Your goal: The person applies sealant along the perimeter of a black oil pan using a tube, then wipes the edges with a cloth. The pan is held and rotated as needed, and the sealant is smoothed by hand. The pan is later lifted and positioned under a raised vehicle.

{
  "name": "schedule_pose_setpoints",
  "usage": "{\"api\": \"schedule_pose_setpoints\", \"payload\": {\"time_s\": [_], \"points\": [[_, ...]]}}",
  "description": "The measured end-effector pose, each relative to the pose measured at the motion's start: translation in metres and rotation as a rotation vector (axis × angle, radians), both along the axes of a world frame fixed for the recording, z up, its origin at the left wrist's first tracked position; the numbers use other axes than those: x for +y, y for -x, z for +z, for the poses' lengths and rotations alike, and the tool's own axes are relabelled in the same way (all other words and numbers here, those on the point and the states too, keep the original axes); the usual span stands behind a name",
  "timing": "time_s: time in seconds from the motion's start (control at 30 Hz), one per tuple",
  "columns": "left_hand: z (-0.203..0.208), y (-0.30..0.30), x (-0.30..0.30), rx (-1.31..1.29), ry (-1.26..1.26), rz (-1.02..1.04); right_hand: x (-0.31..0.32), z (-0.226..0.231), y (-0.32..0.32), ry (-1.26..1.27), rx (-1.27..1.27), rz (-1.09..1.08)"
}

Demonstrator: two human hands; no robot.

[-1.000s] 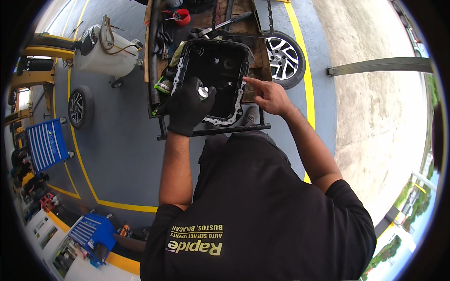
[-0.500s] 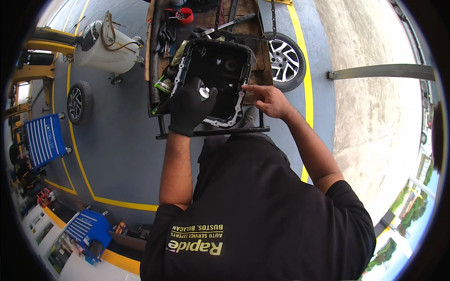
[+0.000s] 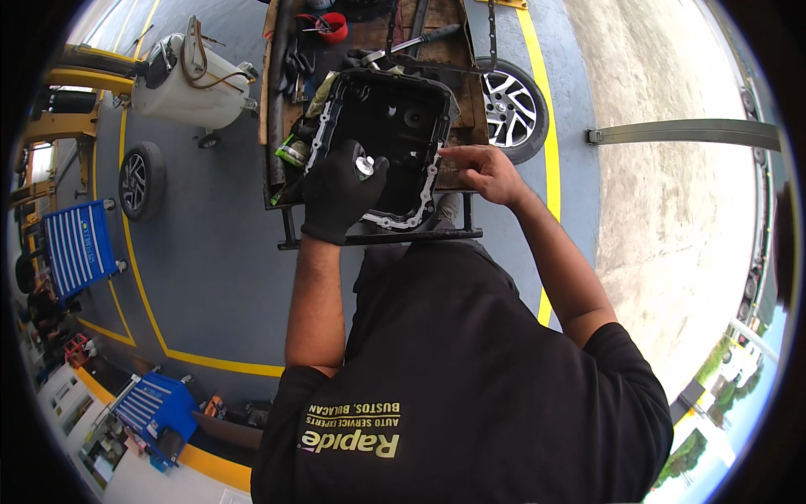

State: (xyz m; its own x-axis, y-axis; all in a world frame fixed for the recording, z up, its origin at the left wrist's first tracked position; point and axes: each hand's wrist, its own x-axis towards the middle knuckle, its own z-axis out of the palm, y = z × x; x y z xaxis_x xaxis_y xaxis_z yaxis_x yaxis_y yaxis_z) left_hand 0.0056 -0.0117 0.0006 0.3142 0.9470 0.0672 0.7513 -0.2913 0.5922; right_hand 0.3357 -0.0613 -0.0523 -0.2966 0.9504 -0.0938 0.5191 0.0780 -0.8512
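A black oil pan lies open side up at the near end of the workbench, its flange lined with bolt holes. Pale grey sealant coats the near and right stretches of that flange, and some shows on the left. My left hand, in a black glove, is closed round a small silver-and-white tube above the pan's near left corner; most of the tube is hidden. Bare, my right hand stretches its index finger to the right flange. Its other fingers are loosely curled and hold nothing.
On the wooden-topped bench are a ratchet, a red bowl, black gloves and a green packet. A wheel lies right of it. Leftward stand a white tank, another wheel and blue tool cabinets.
My right index fingertip has shifted slightly right and up along the pan's right flange. The left hand keeps the tube in almost the same spot.
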Motion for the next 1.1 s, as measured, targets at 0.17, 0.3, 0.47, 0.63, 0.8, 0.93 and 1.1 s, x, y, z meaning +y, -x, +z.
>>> {"api": "schedule_pose_setpoints", "payload": {"time_s": [0.17,0.3,0.47,0.63,0.8,0.93,1.1], "points": [[-0.001,-0.001,0.000,-0.008,-0.018,0.000,0.006,0.013,0.007,0.084,-0.059,-0.018],[-0.001,-0.002,0.001,-0.009,-0.003,0.007,0.006,0.014,0.006,0.111,-0.004,0.001],[0.000,-0.002,0.001,-0.023,0.006,0.008,0.010,0.008,0.004,0.069,-0.111,-0.012],[0.001,-0.002,0.001,-0.007,0.024,0.016,0.014,0.013,0.007,0.057,-0.089,-0.049],[-0.001,-0.002,0.001,0.007,0.021,0.007,0.009,0.013,0.009,0.060,-0.064,-0.028],[-0.003,-0.002,0.002,0.004,0.032,0.008,0.010,0.005,0.004,-0.016,-0.150,-0.035],[-0.006,0.000,0.002,-0.003,0.035,0.003,0.007,0.011,0.000,0.036,-0.135,-0.034]]}}
